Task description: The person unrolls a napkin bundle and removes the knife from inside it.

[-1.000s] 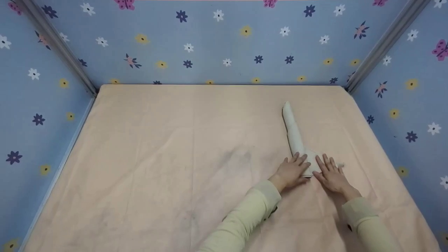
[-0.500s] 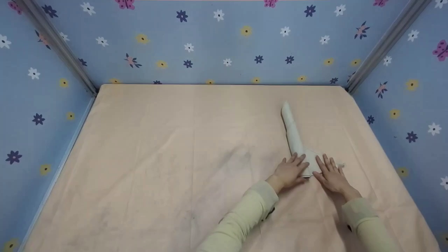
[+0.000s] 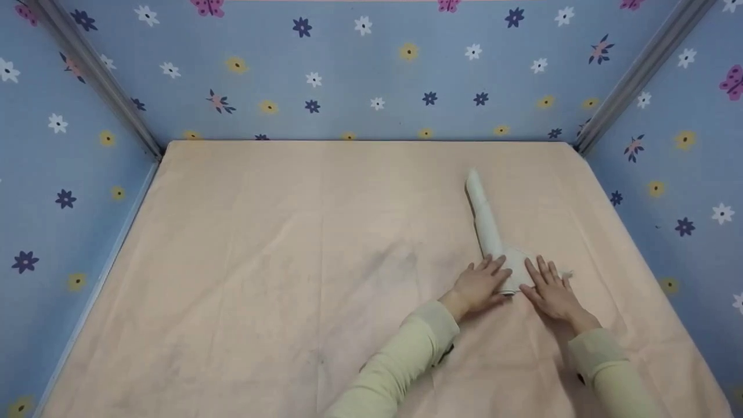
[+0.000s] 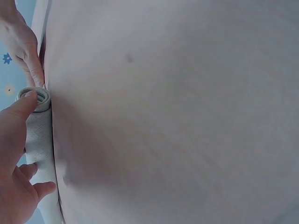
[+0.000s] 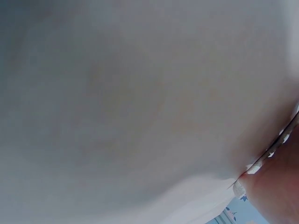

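Note:
A pale grey-green cloth [image 3: 487, 226] lies mostly rolled into a long narrow tube, slanting away on the right half of the table. My left hand [image 3: 477, 288] rests across the tube's near end, fingers extended. In the left wrist view its thumb lies at the coiled end of the rolled cloth [image 4: 41, 144]. To the right, a loose flap spreads from the roll, and my right hand [image 3: 553, 295] lies flat on it with fingers spread. The right wrist view catches only part of the right hand [image 5: 280, 186] beside the thin cloth edge [image 5: 261, 161].
A wrinkled peach sheet [image 3: 261, 261] with some dark smudges covers the table. Blue flowered panels [image 3: 371, 69] stand behind it and on both sides. Grey posts [image 3: 638, 81] run up the back corners.
The left hand and the rolled cloth have shifted very slightly to the left. The right hand has stayed in place on the flap.

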Action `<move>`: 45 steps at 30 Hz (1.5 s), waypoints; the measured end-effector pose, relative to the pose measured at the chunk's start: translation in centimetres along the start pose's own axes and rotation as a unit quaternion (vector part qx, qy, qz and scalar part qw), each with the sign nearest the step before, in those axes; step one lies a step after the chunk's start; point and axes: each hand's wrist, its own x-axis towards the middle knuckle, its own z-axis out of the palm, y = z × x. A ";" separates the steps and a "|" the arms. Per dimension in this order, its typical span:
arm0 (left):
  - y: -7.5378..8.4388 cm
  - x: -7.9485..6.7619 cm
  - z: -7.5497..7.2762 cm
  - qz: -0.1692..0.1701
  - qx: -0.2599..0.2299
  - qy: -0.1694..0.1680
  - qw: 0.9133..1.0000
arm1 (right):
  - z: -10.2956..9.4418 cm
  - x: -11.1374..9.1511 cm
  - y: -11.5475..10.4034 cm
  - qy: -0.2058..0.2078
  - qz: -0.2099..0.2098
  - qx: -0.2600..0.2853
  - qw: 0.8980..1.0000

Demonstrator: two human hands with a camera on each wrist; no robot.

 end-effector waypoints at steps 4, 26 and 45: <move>0.0 -0.2 -0.1 -0.001 -0.007 0.002 1.000 | 0.0 0.0 0.0 -0.003 -0.001 -0.002 1.000; -0.3 -1.0 -0.2 -0.008 -0.015 0.024 1.000 | -0.1 0.0 0.0 -0.013 0.001 -0.002 1.000; -0.6 -1.7 -0.3 -0.022 -0.034 0.033 0.999 | 0.0 0.0 0.0 -0.014 -0.003 0.009 1.000</move>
